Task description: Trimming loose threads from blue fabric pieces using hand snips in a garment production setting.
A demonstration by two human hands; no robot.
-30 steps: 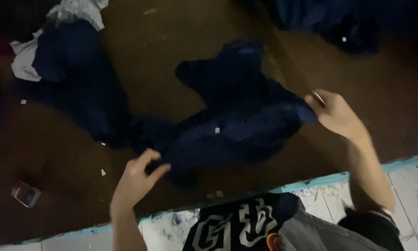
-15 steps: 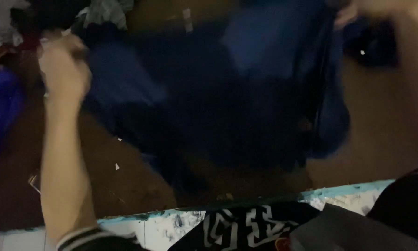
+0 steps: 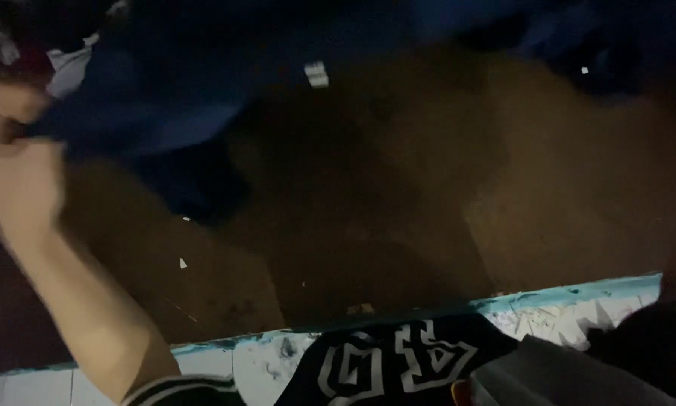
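Note:
My left hand is at the far left, fingers closed on the edge of a dark blue garment. The garment is lifted and stretches across the top of the view, blurred by motion, with a small white tag on it. My right hand is out of the frame; only my dark right sleeve shows at the lower right corner. Below the cloth lies the brown table top.
A light blue painted edge runs along the near side of the brown surface. Another dark blue cloth pile lies at the top right, white cloth at the top left. My black top with white print fills the bottom.
The blue garment went from lying on the table to being lifted, and now swings up and to the left. My left hand has moved further left; my right hand has left the view.

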